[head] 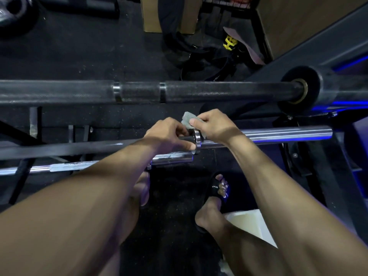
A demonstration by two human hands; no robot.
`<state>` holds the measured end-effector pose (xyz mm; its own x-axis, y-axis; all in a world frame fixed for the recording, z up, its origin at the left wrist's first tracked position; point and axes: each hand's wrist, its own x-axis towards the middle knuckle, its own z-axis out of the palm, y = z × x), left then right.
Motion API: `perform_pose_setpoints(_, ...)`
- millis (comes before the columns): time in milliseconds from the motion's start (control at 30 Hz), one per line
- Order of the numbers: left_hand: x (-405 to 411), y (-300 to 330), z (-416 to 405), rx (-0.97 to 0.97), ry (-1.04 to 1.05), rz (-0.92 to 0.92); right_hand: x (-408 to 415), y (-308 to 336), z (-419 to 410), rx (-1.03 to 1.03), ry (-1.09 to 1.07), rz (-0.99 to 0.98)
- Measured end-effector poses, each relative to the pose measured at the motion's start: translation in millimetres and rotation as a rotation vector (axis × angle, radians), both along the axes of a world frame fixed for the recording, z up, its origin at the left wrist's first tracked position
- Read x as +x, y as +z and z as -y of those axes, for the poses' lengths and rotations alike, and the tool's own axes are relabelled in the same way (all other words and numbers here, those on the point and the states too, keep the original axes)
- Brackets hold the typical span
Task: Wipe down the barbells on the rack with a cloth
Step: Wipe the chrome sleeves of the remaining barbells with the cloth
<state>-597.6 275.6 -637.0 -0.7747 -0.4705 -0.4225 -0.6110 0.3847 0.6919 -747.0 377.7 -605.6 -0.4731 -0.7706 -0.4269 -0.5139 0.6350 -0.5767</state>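
Three barbells lie across the view. The far one is a black knurled barbell (199, 91) with a sleeve at the right. In the middle lies a chrome barbell (278, 134) whose collar sits between my hands. A second chrome barbell (171, 158) lies nearest, ending below my left hand. My left hand (169, 136) grips the middle bar's shaft just left of the collar. My right hand (213, 126) pinches a small grey cloth (188, 119) and holds it against the collar and sleeve.
Black rack rails (59, 150) run under the bars at the left. Black straps and a yellow buckle (230, 43) lie on the dark rubber floor beyond, by a cardboard box (151, 16). A weight plate (14, 10) sits top left. My feet in black slides (216, 188) stand below.
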Motion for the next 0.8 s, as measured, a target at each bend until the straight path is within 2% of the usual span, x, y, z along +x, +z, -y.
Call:
perform_pose_setpoints(200, 2.6, 2.2, 0.1, 0.007, -0.055, -0.017, 15.6, 18.4, -53.5, -0.173, 0.005, -0.025)
perform_pose_setpoints(367, 0.3, -5.5, -2.5, -0.035, -0.014, -0.034, 40.8, -1.8, -68.4, -0.343, 0.104, -0.291)
perform_pose_setpoints(400, 0.3, -6.7, -2.9, -0.042, -0.005, -0.04, 42.0, -2.5, -59.7, -0.306, 0.076, -0.298)
perform_pose_setpoints(467, 0.0, -8.0, -3.5, -0.045, 0.013, -0.044, 34.1, 1.1, -31.5, -0.107, -0.002, -0.244)
perform_pose_setpoints(533, 0.1, -6.4, -3.9, -0.039, 0.021, -0.037, 19.3, 7.2, -6.3, 0.081, 0.032, -0.146)
perform_pose_setpoints(600, -0.1, -4.3, -3.2, -0.033, 0.009, -0.033, 9.1, 13.7, 5.4, 0.166, 0.095, -0.054)
perform_pose_setpoints(733, -0.2, -3.8, -1.4, -0.051, -0.006, -0.022, 11.9, 17.5, -18.6, 0.017, 0.152, -0.062)
perform_pose_setpoints(800, 0.4, -3.6, -1.8, -0.056, -0.012, -0.032, 20.6, 11.7, -39.9, -0.131, 0.19, -0.161)
